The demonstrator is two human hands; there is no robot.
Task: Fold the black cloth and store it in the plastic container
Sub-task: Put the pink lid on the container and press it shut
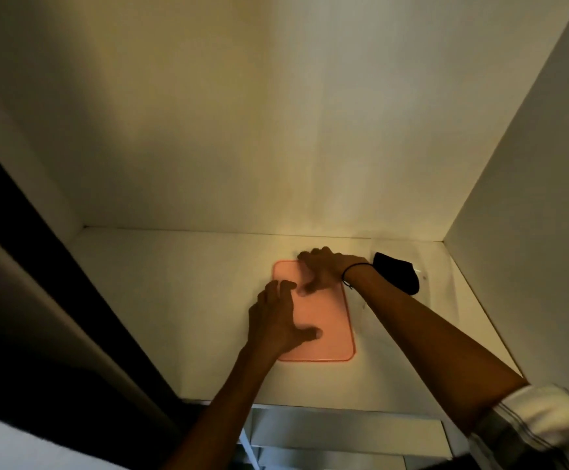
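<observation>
White shelf [181,300] inside a white cabinet, dim warm light. A pink lid [327,320] lies flat on the shelf, rounded corners, darker pink rim; whether a container sits under it cannot be told from this angle. Left hand [276,323] rests on the lid's left side, palm down, fingers spread, thumb pointing right across the pink surface; it grips nothing. Right hand [324,269] lies over the lid's far end, fingers splayed and slightly blurred, thumb pressed down on the lid; also released, holding nothing. Thin black band [352,271] around the right wrist. Black cloth [400,271] sits on the shelf near the back right corner, just beside the right wrist and partly behind the forearm, apart from the lid. It looks bunched or folded small; exact fold cannot be told. White rolled sleeve [544,422] at the lower right edge. Lower shelves [344,432] show below the front edge.
</observation>
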